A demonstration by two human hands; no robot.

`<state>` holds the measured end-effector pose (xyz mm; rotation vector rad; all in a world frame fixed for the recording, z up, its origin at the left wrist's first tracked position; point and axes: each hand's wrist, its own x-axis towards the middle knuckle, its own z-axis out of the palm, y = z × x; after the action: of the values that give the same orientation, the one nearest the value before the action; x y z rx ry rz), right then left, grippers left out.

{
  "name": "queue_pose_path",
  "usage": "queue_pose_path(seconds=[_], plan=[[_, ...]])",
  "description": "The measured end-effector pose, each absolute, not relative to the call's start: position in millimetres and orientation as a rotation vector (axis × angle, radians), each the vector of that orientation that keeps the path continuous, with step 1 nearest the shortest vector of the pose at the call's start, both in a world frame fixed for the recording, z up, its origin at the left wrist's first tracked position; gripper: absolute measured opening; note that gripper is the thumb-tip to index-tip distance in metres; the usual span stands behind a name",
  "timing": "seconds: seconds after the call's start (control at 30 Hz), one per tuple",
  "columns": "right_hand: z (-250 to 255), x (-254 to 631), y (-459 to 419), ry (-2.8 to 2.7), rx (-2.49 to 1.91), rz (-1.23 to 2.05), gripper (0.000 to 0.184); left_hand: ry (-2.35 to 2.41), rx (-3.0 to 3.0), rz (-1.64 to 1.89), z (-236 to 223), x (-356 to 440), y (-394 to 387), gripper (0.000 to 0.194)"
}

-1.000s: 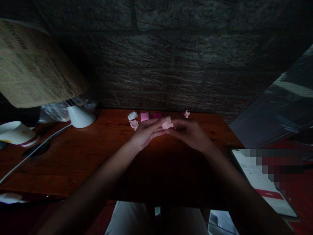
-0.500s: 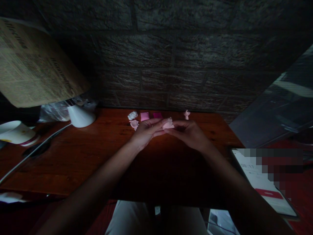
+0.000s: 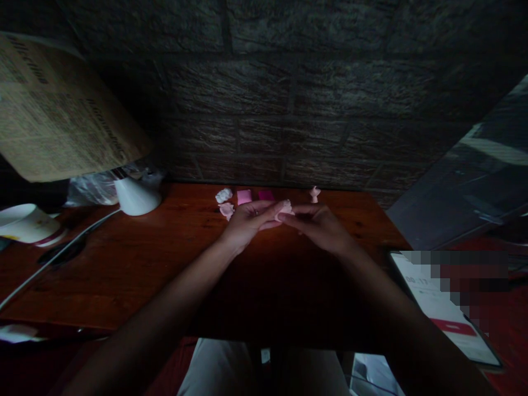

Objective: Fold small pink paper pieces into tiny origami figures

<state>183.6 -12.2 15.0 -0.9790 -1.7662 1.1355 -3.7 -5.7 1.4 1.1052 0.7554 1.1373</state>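
A small ruffled piece of pale pink modelling clay is pinched between my two hands above the wooden table. My left hand has its thumb and fingers closed on its left side. From the right, the thumb and fingertips of my right hand press on the same piece. Beyond the left hand lie a pink square, a darker magenta square, a crumpled white lump and a thin frilled pink piece. Another small pink piece stands upright past the right hand.
On the left stand a lamp with a newsprint shade and white base, and a paper cup. A white cable crosses the wooden table. A brick wall rises behind; a lit tablet sits lower right.
The held pink clay has moved very slightly right and turned a little in my fingers. My right thumb has come further over it. The pieces on the table lie where they were.
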Motion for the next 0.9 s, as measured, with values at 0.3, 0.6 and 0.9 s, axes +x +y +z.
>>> queue_pose_path(seconds=[0.3,0.6,0.9], plan=[[13.0,183.4,-10.0,-1.647,-0.993,1.236,0.026,0.739,0.948,1.122,2.4,-7.4,-3.2,0.025],[13.3,184.5,-10.2,-1.652,-1.070,1.163,0.032,0.727,0.980,1.209,1.8,-7.5,-4.0,0.030],[20.6,186.3,-12.0,-1.583,-1.081,1.116,0.038,0.736,1.121,1.219,1.9,-6.3,-5.6,0.037]])
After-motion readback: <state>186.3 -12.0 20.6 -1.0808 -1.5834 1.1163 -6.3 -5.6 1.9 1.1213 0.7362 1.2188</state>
